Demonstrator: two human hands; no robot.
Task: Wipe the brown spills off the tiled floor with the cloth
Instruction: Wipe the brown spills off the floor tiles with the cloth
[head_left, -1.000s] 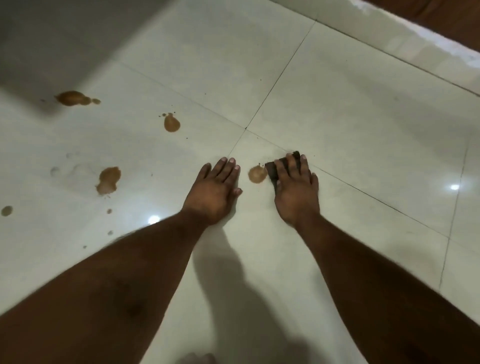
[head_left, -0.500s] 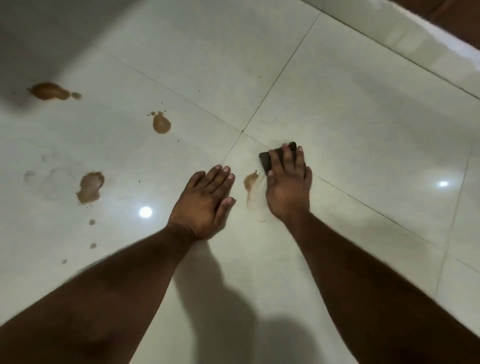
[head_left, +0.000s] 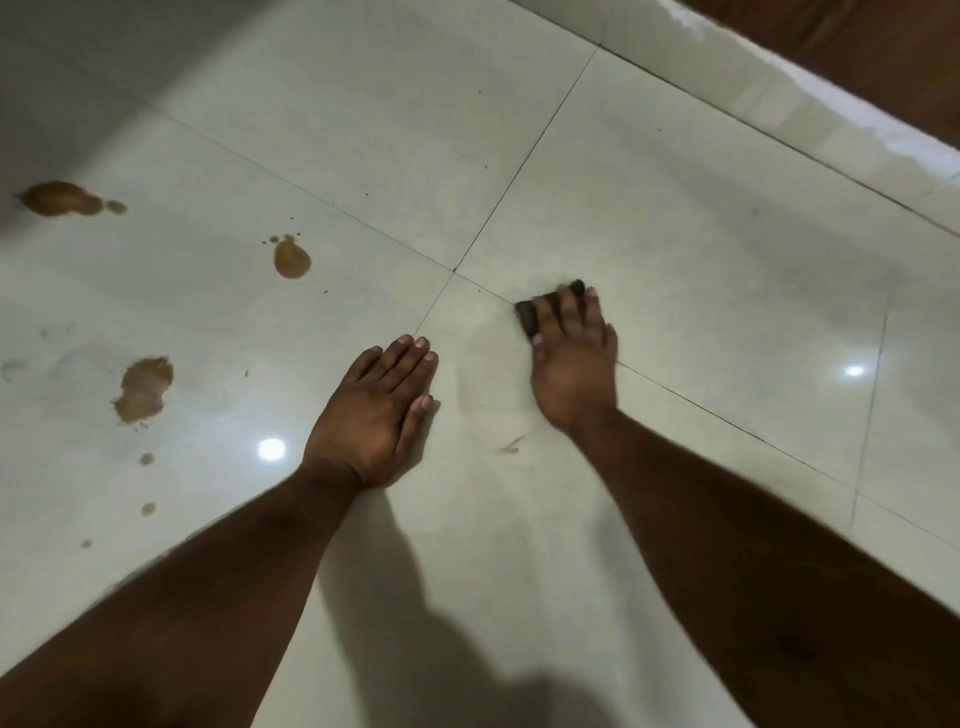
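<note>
The right hand (head_left: 574, 364) presses a small dark cloth (head_left: 531, 314) down on the tiled floor (head_left: 675, 208). The fingers lie over the cloth, a bit bent, and the thumb sits at its side. I cannot tell if they grip it or just push it flat. The cloth sits right by the spot where four tiles meet, just to the right of that corner.

The left hand (head_left: 376, 410) lies flat on the floor with its fingers straight. It holds nothing. It looks like it props the person up.

Between the two hands the floor looks wet and smeary. A thin brown streak (head_left: 511, 446) lies on it, closer to the person than the cloth. I think this spot is nearly clean and only needs one more rub.

The job is far from done. To the left of the left hand there is a big brown puddle (head_left: 143, 388), with a few small drops (head_left: 147, 458) below it. Further up is a round brown spill (head_left: 292, 257). Far off to the left is a long brown spill (head_left: 60, 198).

Next, the cloth should slide back over the thin streak. Then it should go left to the big puddle. The left hand may need to get out of the way first. The cloth is small, so it may fill up fast and just smear the brown around.
</note>
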